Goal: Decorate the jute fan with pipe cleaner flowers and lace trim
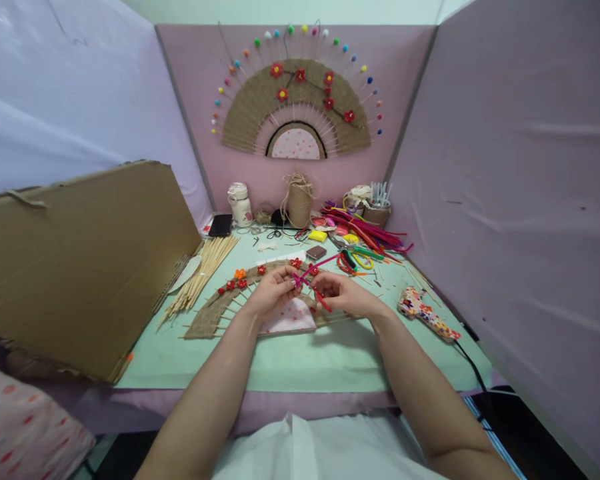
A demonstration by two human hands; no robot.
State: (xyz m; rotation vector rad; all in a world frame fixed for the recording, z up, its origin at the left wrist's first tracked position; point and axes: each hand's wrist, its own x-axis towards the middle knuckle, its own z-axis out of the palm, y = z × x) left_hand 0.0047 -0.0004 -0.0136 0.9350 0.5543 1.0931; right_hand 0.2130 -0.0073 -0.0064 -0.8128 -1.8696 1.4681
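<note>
Head view: at the back of the table (330, 363), a brown tub (377, 215) holds upright translucent sticks (380, 193); beside it, cream material (360, 194) tops another container. A white lidded jar (240, 207) stands farther left, its contents hidden, with a twine spool (300, 202) between.

Above the flowered fan (207, 319) lying on the pale green tabletop, the left hand (275, 292) pinches a magenta stem (325, 261), fingertips together on it. The right hand (344, 293) has its fingers closed around a red piece (323, 301), close to the stem.

Thin wooden sticks (205, 273) lie fanned out left of the fan, near a large cardboard sheet (85, 267). Right of the fan rests a patterned glue gun (427, 315) with a black cord; red and magenta stems (370, 230) heap up behind. A larger fan (245, 110), rimmed with coloured balls, hangs on the pink back panel (185, 60), between pale fabric side walls.
</note>
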